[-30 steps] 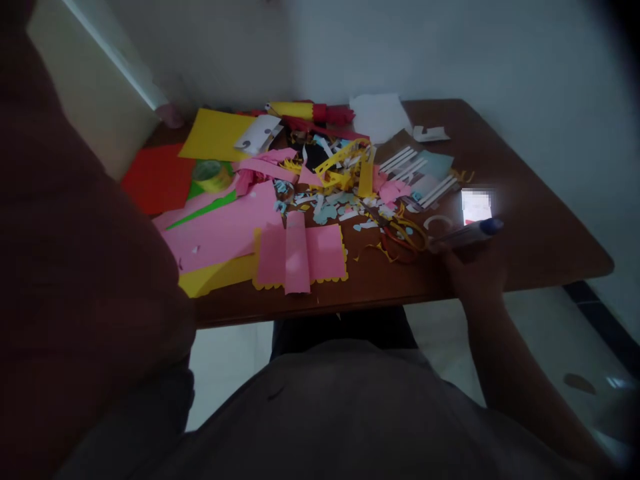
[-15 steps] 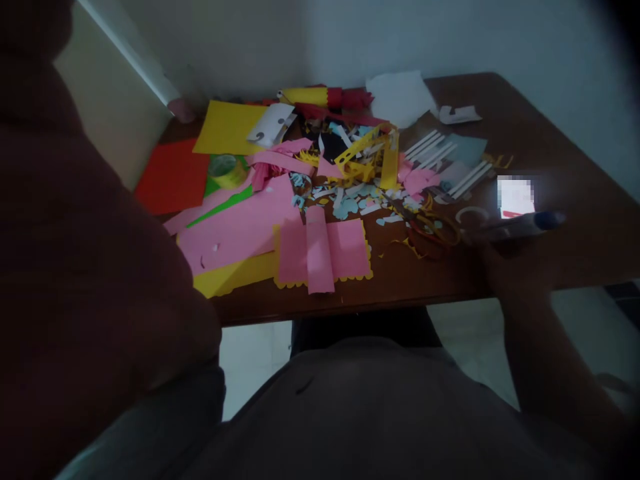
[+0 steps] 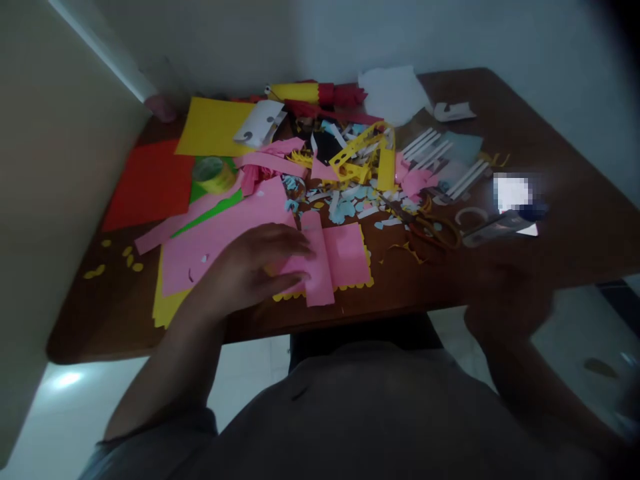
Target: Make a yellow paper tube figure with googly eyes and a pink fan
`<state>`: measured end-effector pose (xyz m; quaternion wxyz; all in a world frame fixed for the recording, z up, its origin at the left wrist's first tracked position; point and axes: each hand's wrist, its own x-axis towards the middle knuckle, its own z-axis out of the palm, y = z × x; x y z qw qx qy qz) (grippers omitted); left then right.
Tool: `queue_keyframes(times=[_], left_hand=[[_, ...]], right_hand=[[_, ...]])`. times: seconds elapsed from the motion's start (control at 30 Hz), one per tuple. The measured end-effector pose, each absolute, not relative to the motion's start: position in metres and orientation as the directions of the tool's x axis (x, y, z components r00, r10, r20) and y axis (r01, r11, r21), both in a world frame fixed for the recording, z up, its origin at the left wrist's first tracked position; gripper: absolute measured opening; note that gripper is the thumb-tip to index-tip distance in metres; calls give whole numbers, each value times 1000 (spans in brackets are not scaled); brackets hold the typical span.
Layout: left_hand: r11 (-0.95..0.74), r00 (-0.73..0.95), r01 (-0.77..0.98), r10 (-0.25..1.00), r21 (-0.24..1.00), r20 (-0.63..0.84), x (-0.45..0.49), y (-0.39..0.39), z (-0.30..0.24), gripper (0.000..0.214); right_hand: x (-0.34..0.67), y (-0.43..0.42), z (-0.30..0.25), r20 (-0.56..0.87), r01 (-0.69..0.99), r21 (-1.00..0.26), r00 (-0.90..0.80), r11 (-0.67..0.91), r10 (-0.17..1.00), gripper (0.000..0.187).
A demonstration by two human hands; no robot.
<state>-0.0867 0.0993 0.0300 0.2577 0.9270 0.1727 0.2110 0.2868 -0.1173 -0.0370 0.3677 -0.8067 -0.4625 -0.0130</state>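
Observation:
My left hand [image 3: 255, 267] reaches over the pink card piece with a yellow scalloped edge [image 3: 347, 253]. Its fingers and thumb are apart, with the tips at the left side of an upright folded pink paper strip [image 3: 317, 260]; whether they press on it I cannot tell. Off the front right edge of the table, my right hand [image 3: 507, 300] is smeared by motion, its fingers unclear. Beyond it lies a clear tube-like thing with a blue end [image 3: 500, 225], apart from the hand. Scissors with orange handles [image 3: 435, 230] rest to the left of that.
Paper scraps [image 3: 350, 200] cover the middle of the brown table [image 3: 575, 247]. Pink sheets [image 3: 225, 247], a red sheet [image 3: 150, 183], a yellow sheet [image 3: 215, 127] and a tape roll [image 3: 215, 175] lie left. White sticks [image 3: 425, 147] and a lit phone-like screen [image 3: 513, 193] are right.
My left arm, earlier raised close to the camera, has come down, with the hand now at the pink strip. My right hand has drawn back from the blue-ended tube, which lies shifted slightly left.

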Motion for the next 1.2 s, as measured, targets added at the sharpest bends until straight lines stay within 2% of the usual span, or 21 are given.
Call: queue_keyframes(times=[0.03,0.07,0.1,0.27,0.33,0.43,0.53,0.63,0.8,0.97,1.07,1.2], left_hand=[[-797,880,219,410,563,239,-88,100,23,31],[-790,892,228,403,569,203,-88,100,16,40],[-789,897,233,400,568,187,-89,100,10,49],[-816,894,305,423,490,148,-91,86,-3,93],[-822,897,316,422,474,134,-92,76,-7,97],[-801,880,350,459,486,124,-90,61,-19,88],[-715,837,417,542,561,68,-88,49,-33,88],[-637,797,447,602,628,44,-87,42,-39,91],[-616,781,454,623,644,46,-86,37,-39,96],[-583,750,435,657,686,82,-83,27,-40,103],[-563,738,420,669,712,94,-83,25,-42,100],[-551,739,388,665,738,108,-85,26,-46,98]], right_hand=[[278,-108,-33,372,793,-575,472,-201,799,21],[271,-95,-30,372,828,-560,276,-23,886,21],[265,-77,-27,331,808,-586,178,54,926,24],[255,25,-35,35,675,-738,71,-22,997,33],[257,48,-42,-65,614,-787,26,-67,998,36],[261,59,-48,-133,490,-867,-51,-91,990,32],[266,60,-45,-143,406,-910,-121,-82,982,30],[269,60,-37,-139,390,-919,-202,-50,969,37],[270,62,-34,-29,367,-924,-354,110,935,40],[259,68,-44,-2,218,-973,-333,75,943,35],[255,71,-43,27,239,-965,-338,113,941,24],[251,75,-37,13,259,-961,-319,100,948,22]])
